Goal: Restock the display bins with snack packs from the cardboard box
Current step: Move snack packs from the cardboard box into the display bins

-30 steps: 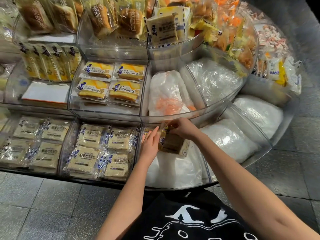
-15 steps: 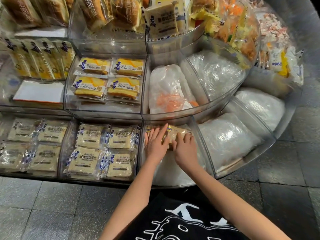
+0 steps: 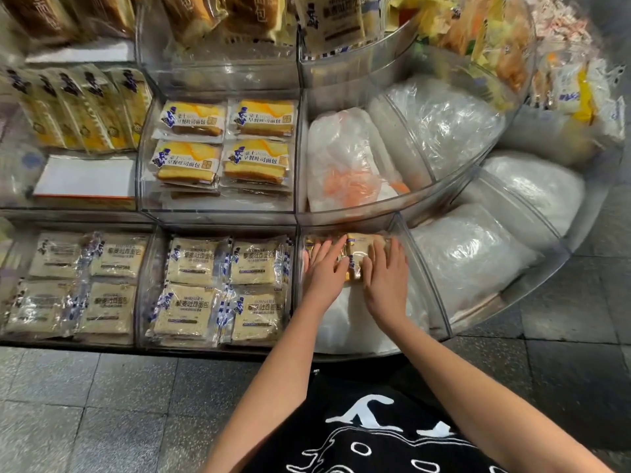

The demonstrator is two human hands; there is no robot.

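Both hands lie flat on two snack packs (image 3: 358, 252) at the back of the low front bin (image 3: 426, 285). The left hand (image 3: 324, 271) rests on the left pack. The right hand (image 3: 387, 281) rests on the right pack. The fingers (image 3: 396, 257) of both hands are straight and spread out; they press down and do not grip. The two packs lie side by side and touch. Under them and under the hands is a white bag (image 3: 341, 322) that fills the bin. Just to the left is a bin of pale bread (image 3: 222, 288) in flat rows. Above that is a bin of yellow bread (image 3: 225, 145). More white bags sit in the bins to the right. The person wears a black shirt (image 3: 375, 438) and stands on a grey tile floor (image 3: 102, 404).
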